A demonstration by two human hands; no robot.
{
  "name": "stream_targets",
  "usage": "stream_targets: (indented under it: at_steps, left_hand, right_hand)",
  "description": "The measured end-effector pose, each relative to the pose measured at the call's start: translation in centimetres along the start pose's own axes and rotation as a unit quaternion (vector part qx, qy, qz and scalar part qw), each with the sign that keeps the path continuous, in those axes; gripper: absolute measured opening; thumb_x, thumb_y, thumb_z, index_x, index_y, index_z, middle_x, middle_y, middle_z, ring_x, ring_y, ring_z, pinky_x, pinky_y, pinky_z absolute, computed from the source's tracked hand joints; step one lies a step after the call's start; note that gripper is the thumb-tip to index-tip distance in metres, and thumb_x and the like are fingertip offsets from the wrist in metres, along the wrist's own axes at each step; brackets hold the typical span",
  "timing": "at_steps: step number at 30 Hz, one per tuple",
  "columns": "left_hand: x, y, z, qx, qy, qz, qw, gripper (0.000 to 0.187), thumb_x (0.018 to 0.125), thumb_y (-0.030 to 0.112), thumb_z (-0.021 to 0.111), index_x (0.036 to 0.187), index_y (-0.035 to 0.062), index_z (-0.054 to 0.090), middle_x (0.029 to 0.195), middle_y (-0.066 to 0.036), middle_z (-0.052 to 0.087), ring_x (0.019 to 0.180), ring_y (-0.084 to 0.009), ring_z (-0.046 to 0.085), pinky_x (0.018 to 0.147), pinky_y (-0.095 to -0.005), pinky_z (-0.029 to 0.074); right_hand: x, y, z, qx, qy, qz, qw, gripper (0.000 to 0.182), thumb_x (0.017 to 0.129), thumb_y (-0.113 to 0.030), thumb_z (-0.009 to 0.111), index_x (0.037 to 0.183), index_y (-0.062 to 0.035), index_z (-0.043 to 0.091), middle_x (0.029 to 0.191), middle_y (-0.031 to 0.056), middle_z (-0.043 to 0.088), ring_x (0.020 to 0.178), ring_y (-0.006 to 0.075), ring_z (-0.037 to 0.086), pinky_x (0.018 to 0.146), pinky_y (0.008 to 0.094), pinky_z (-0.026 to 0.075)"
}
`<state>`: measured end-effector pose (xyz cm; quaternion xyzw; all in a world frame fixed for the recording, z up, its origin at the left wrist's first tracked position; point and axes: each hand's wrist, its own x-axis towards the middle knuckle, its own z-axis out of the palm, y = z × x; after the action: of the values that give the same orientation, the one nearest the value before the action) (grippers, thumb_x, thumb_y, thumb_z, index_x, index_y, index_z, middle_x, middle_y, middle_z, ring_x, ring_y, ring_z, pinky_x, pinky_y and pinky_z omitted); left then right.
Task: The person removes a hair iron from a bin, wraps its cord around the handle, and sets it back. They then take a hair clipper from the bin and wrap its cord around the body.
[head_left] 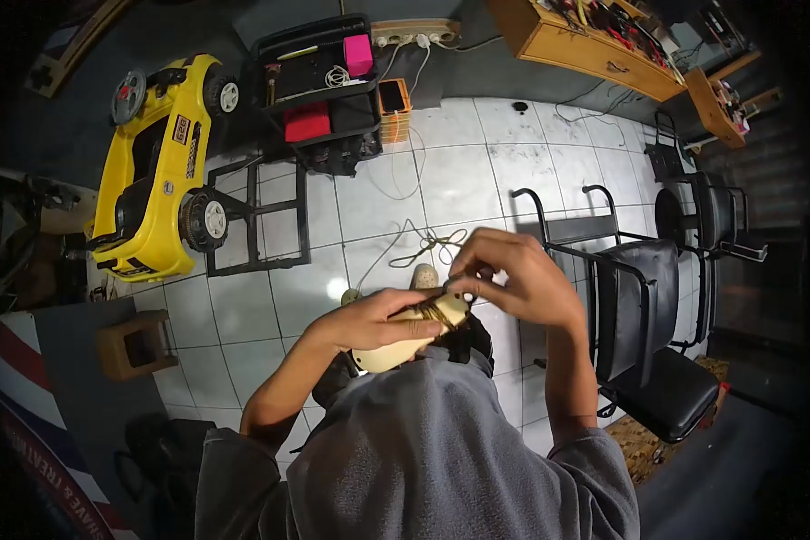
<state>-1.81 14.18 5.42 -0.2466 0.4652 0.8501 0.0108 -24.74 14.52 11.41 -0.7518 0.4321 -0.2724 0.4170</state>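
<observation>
A long cream-coloured piece with rounded ends and small dark holes (396, 354) lies over my lap. Brown cord (438, 312) is wound around its middle. My left hand (378, 322) grips this piece from the left, thumb along the near side. At its right end, my right hand (513, 279) is closed in a pinch, fingertips against or just above the end. What sits between those fingertips is mostly hidden. Beyond the hands, a loose looped cord (427, 245) trails on the floor. A tan clog (425, 276) shows just past the piece.
To the left stands a yellow toy car (157, 171) beside a black metal frame (257, 216). A black cart (319, 99) and a phone on an orange stack (393, 112) are ahead. Black chairs (643, 315) line the right. A wooden drawer unit (594, 54) is at upper right.
</observation>
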Motion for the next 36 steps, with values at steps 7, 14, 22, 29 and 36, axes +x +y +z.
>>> stream_targets:
  at_steps: [7,14,22,29,36]
  left_hand:
    - [-0.8,0.6,0.6,-0.035,0.206,0.121,0.970,0.053,0.091,0.025,0.066,0.135,0.0004,0.048,0.089,-0.001,0.062,0.076,-0.0065,0.057,0.067,-0.0217,0.048]
    - [0.0,0.1,0.8,-0.016,0.255,0.164,0.953,0.056,0.088,0.026,0.069,0.133,-0.0009,0.050,0.095,-0.002,0.065,0.084,-0.0065,0.058,0.076,-0.0215,0.047]
    - [0.4,-0.6,0.6,0.031,0.282,0.155,0.946,0.056,0.086,0.027,0.071,0.131,-0.0012,0.053,0.100,-0.005,0.067,0.088,-0.0064,0.058,0.079,-0.0213,0.047]
    - [0.2,0.0,0.7,-0.092,0.222,0.136,0.961,0.044,0.090,0.026,0.066,0.125,0.0005,0.057,0.088,-0.005,0.065,0.073,-0.0083,0.061,0.065,-0.0220,0.050]
    - [-2.3,0.9,-0.5,-0.184,0.181,0.143,0.955,0.029,0.096,0.024,0.056,0.107,-0.0026,0.057,0.083,-0.013,0.063,0.067,-0.0192,0.065,0.060,-0.0301,0.054]
  right_hand:
    - [-3.1,-1.6,0.9,-0.051,-0.001,0.150,0.987,0.023,0.092,-0.019,0.060,0.085,0.0026,0.063,0.071,0.0142,0.062,0.061,0.0282,0.061,0.058,0.0355,0.048]
    - [-4.2,-0.4,2.7,0.113,0.052,0.206,0.971,0.024,0.095,-0.018,0.058,0.088,0.0036,0.066,0.069,0.0065,0.063,0.059,0.0120,0.058,0.056,0.0262,0.047]
    - [-4.7,0.7,3.5,0.178,0.124,0.219,0.951,0.023,0.089,-0.013,0.067,0.072,0.0006,0.060,0.061,-0.0007,0.053,0.057,0.0037,0.046,0.050,0.0216,0.037]
    - [-5.1,0.4,2.7,0.153,0.066,0.130,0.977,0.034,0.096,-0.021,0.056,0.068,-0.0021,0.053,0.055,-0.0012,0.044,0.053,0.0054,0.041,0.048,0.0248,0.034]
    - [-5.7,1.1,1.2,0.192,-0.061,0.173,0.964,0.030,0.101,-0.020,0.044,0.092,0.0006,0.063,0.056,-0.0001,0.047,0.053,0.0080,0.042,0.050,0.0249,0.036]
